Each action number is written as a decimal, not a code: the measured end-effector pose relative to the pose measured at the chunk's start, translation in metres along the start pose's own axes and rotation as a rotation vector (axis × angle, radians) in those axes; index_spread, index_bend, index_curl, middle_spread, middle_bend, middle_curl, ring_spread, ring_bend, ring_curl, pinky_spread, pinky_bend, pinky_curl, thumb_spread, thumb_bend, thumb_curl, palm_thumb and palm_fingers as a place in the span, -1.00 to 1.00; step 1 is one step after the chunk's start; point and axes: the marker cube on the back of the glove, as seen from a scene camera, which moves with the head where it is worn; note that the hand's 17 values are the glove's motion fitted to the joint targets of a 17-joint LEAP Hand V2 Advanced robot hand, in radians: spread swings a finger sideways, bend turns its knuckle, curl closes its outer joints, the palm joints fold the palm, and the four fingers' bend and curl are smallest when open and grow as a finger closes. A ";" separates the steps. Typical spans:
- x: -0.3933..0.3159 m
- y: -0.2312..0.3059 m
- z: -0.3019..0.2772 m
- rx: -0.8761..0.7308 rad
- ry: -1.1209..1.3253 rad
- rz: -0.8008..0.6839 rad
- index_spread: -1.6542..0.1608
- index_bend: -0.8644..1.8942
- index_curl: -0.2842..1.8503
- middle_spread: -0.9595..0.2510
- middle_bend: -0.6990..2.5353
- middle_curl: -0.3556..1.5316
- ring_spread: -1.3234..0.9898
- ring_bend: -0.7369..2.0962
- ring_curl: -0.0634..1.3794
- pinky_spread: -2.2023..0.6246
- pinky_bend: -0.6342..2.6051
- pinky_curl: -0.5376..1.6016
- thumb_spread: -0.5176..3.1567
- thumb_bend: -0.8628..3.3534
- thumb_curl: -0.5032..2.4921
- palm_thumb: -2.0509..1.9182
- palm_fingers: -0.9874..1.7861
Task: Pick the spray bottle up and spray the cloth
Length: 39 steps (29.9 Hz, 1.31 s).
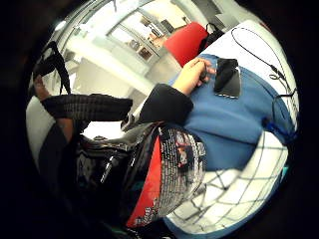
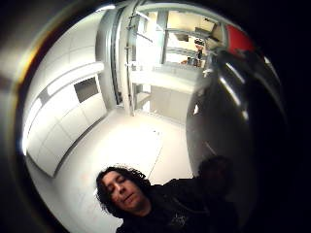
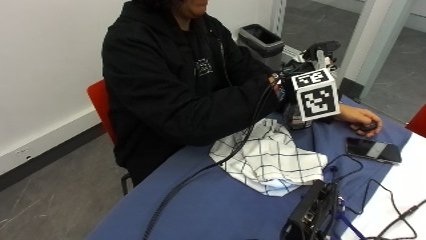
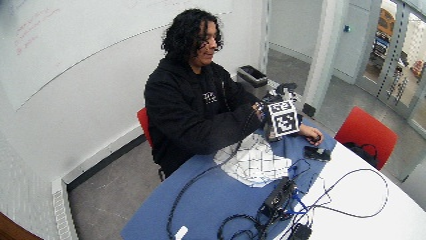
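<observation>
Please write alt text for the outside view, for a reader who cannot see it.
A seated person holds a spray bottle in the gloved right hand above a white checked cloth on a blue table. The bare left hand rests near a phone.

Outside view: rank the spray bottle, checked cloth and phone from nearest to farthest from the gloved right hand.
1. Spray bottle, at the right hand.
2. Checked cloth, just below on the blue table cover.
3. Phone, farther along, past the bare hand.
</observation>
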 end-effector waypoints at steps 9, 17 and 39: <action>0.037 -0.005 0.010 0.067 -0.049 0.007 0.52 -0.22 -0.03 0.36 -0.18 0.02 -0.02 -0.01 -0.19 0.39 -0.35 -0.06 -0.48 -0.60 -0.04 0.55 0.64; 0.039 -0.002 0.013 0.113 -0.020 -0.017 0.52 -0.22 -0.03 0.34 -0.17 0.02 -0.03 -0.02 -0.19 0.37 -0.34 -0.06 -0.49 -0.60 -0.03 0.54 0.66; 0.038 0.040 -0.031 -0.094 0.225 0.049 0.55 -0.32 -0.14 0.53 -0.31 -0.07 0.08 -0.08 -0.21 0.54 -0.37 -0.05 -0.29 -0.61 -0.10 0.46 0.19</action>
